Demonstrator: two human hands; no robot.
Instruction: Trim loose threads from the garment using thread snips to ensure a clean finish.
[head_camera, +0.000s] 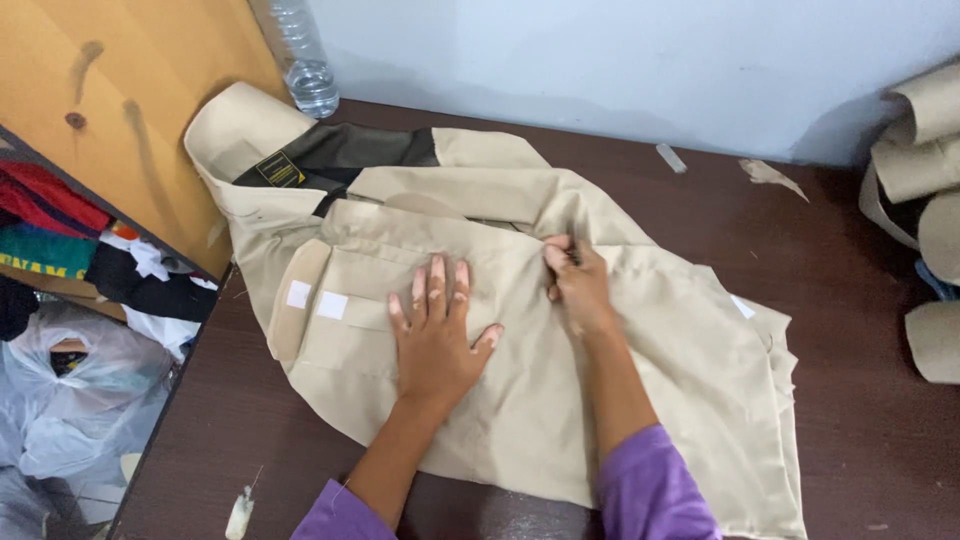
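Beige shirt lay on the dark table, partly folded: one side turned in, collar end still spread. I had left hand flat, fingers open, pressing it; right hand pinched a fold.

A dark brown table fills most of the frame. A plain pale wall runs across the top. In the upper left stands a light wooden board with dark knots. A clear bottle stands at the table's back edge, top centre-left. Beige rolls pile at the right edge. At lower left, below the table, lie coloured clothes and a plastic bag. The light is soft and even.
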